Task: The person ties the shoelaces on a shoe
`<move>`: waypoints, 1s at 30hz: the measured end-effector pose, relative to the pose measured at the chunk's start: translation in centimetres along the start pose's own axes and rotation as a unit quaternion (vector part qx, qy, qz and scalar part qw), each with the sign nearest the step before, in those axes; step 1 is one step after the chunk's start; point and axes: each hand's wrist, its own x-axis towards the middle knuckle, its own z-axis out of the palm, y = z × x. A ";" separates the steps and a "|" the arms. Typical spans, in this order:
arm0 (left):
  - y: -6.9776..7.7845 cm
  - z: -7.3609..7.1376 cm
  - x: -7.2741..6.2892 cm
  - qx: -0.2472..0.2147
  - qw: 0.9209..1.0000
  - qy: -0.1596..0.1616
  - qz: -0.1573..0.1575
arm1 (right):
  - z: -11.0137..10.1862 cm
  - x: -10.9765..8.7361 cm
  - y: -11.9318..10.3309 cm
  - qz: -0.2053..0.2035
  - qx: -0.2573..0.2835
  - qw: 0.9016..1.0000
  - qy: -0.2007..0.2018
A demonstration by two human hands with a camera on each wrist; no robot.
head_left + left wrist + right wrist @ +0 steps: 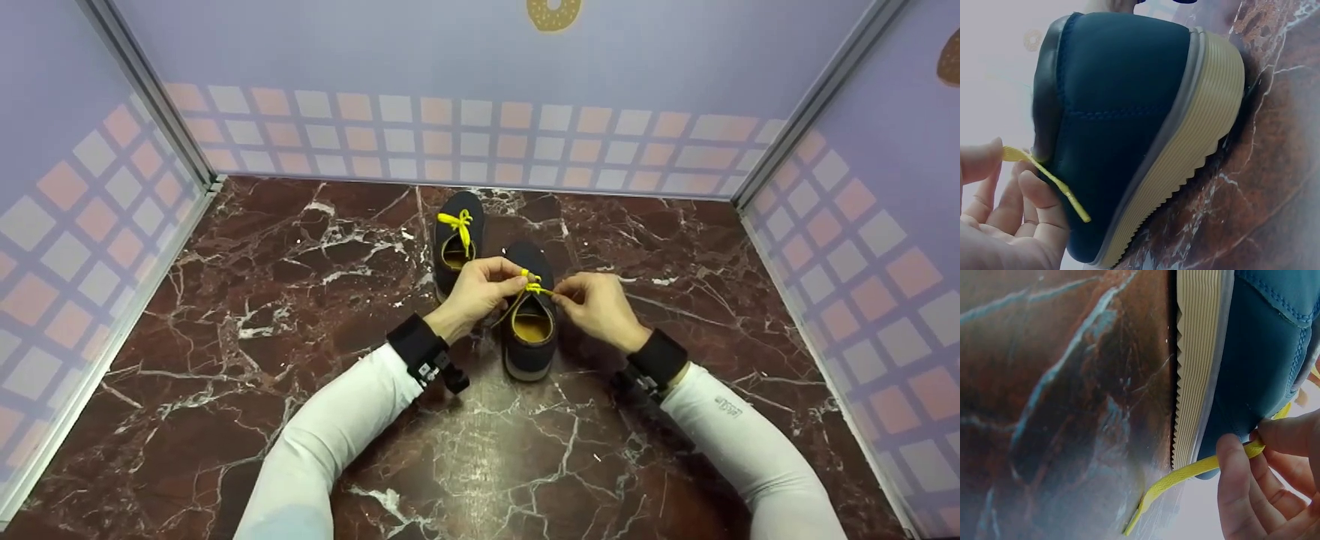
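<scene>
A dark shoe [529,358] with yellow insole and pale ribbed sole [1216,95] stands on the floor, heel towards me. My left hand [480,289] is at the left of its tongue and pinches a yellow shoelace [1053,175] between thumb and finger; a lace end hangs down past the fingers along the shoe's side. From the right side, my right hand [600,306] pinches the other part of the yellow lace [1185,472], drawn out from the crossing over the shoe. Its loose end trails below the fingertips in the right wrist view.
To the left and farther off stands a matching shoe [466,202], its yellow lace tied in a bow [457,220]; my left hand overlaps its heel side. Dark red marble floor [315,300] lies all around. Checked panels [480,135] close off the back and both sides.
</scene>
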 end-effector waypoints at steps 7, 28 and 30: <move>-0.3 0.5 0.2 -0.001 1.000 0.030 -0.005 | 0.0 -0.2 0.0 -0.007 -0.023 1.000 0.008; -0.5 0.6 0.1 0.020 0.999 0.033 0.010 | 0.0 -0.4 0.0 -0.016 0.027 0.995 0.092; -0.5 0.5 0.1 0.021 0.999 0.034 0.010 | 0.0 -0.3 0.0 -0.017 0.044 0.994 0.102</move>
